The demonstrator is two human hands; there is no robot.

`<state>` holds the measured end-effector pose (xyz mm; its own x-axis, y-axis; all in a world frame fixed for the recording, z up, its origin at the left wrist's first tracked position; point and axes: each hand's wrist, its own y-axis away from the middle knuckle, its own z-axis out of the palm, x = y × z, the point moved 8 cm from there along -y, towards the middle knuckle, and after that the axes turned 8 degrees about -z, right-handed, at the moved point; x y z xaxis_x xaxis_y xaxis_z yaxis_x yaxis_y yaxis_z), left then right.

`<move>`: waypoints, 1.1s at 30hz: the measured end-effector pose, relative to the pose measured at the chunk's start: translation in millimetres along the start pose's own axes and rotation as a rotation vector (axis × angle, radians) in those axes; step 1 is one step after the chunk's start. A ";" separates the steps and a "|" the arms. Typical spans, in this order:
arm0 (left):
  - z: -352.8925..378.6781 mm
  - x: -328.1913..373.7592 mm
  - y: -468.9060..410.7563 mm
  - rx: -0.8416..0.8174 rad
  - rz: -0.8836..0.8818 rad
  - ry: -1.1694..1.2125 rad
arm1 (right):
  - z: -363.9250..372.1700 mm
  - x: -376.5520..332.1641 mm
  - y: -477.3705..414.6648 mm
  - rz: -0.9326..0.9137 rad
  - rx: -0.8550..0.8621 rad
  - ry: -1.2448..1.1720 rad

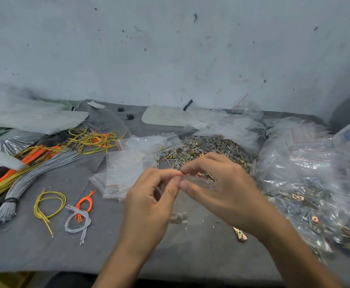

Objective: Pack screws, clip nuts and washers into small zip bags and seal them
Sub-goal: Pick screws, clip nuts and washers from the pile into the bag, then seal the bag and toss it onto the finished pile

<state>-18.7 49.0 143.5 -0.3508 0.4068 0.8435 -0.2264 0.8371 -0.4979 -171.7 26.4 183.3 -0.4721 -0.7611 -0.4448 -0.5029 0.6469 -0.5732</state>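
- My left hand (149, 196) and my right hand (219, 183) meet in the near middle of the grey table (86, 252), fingertips almost touching.
- Both pinch the mouth of one small zip bag (199, 181): left thumb and forefinger on its left end by the red strip, right thumb and fingers just beside them.
- The bag is held up off the table, and its clear body trails right under my right palm (blurred, so its lower edge is hard to trace).
- Some brass-coloured hardware (206, 176) shows inside it.
- The zip's long axis runs left to right between my hands. The unpressed length seems to lie on the right, so I judge the right hand is nearer for sliding along it to seal.
- The loose pile of screws, clip nuts and washers (207, 146) lies just beyond my hands.
- Empty zip bags (124, 171) sit left and filled bags (298, 183) right.
- One stray clip nut (240, 234) lies near my right wrist.
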 end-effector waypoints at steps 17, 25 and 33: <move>6.4 -2.0 8.6 -0.108 0.012 -0.014 | 0.8 -8.5 7.3 -0.034 0.061 0.066; 0.9 -8.3 10.4 -0.071 0.032 -0.030 | 0.0 2.7 17.3 -0.011 0.088 0.075; -6.3 -17.6 5.1 -0.052 -0.012 0.024 | -3.0 22.0 31.0 0.055 0.025 0.082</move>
<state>-8.0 48.4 127.4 -0.3259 0.4048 0.8544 -0.1829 0.8597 -0.4770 -199.8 29.8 157.8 -0.5570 -0.7174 -0.4184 -0.4571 0.6854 -0.5668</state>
